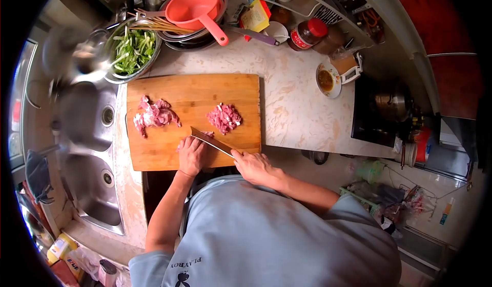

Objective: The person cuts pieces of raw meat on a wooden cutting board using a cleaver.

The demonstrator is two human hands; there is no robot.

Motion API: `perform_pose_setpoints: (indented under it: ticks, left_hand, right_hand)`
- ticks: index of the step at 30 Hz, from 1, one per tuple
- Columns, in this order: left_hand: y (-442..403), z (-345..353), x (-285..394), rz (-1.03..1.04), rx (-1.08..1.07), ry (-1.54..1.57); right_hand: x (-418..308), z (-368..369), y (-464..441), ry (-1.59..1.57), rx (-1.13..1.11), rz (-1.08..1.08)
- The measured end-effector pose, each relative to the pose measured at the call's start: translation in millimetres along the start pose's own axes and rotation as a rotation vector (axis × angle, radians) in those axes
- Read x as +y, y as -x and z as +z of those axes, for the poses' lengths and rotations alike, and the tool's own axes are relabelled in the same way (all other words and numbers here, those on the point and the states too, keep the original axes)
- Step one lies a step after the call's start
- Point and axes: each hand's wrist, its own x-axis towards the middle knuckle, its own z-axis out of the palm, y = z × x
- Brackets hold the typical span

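Observation:
My right hand (254, 167) is closed round the handle of a kitchen knife (214, 143), whose blade slants across the near part of a wooden cutting board (192, 89). Close against the blade, my left hand (190, 154) presses down with curled fingers on a piece of raw meat (207, 133); most of that piece is hidden by the fingers and blade. Beyond the knife lies a small heap of diced meat (224, 118). Larger uncut pieces of meat (156, 113) sit on the left of the board.
A double steel sink (84, 151) is on the left. Behind the board stand a bowl of chopped greens (134, 51), a red plastic strainer (190, 9) on stacked bowls, and a red-lidded jar (307, 33). A small sauce dish (328, 80) and a stove (376, 112) are right.

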Motion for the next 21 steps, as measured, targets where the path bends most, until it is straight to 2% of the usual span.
perform_pose_setpoints:
  ticks: [5, 8, 10, 11, 13, 16, 19, 21]
  left_hand:
    - [2.0, 2.9, -4.8, 0.030, 0.029, -0.016]
    - [2.3, 1.3, -0.5, -0.019, -0.007, 0.012]
    - [2.5, 1.7, -2.6, -0.005, -0.027, -0.032]
    - [2.4, 2.2, -2.6, 0.004, -0.029, -0.032]
    - [-3.4, 0.2, 2.5, -0.005, 0.056, 0.016]
    - [0.8, 0.7, 1.5, 0.003, 0.090, 0.019]
    - [0.6, 1.6, -1.5, -0.006, 0.103, 0.030]
    - [1.3, 0.8, -1.6, -0.010, 0.089, 0.025]
  right_hand:
    - [2.0, 2.0, 5.9, 0.086, -0.008, 0.050]
    - [-1.9, 1.1, -15.1, -0.007, 0.042, -0.006]
    - [-4.5, -12.4, -29.3, -0.055, -0.026, -0.028]
    - [5.7, -10.8, -31.3, -0.070, 0.052, -0.049]
    - [13.2, -9.2, -28.8, -0.166, 0.120, 0.048]
    - [5.5, -10.4, -15.3, -0.150, 0.138, 0.072]
    - [-5.9, -6.3, -2.0, -0.106, 0.125, -0.037]
    - [-6.4, -3.6, 6.9, -0.081, 0.075, -0.004]
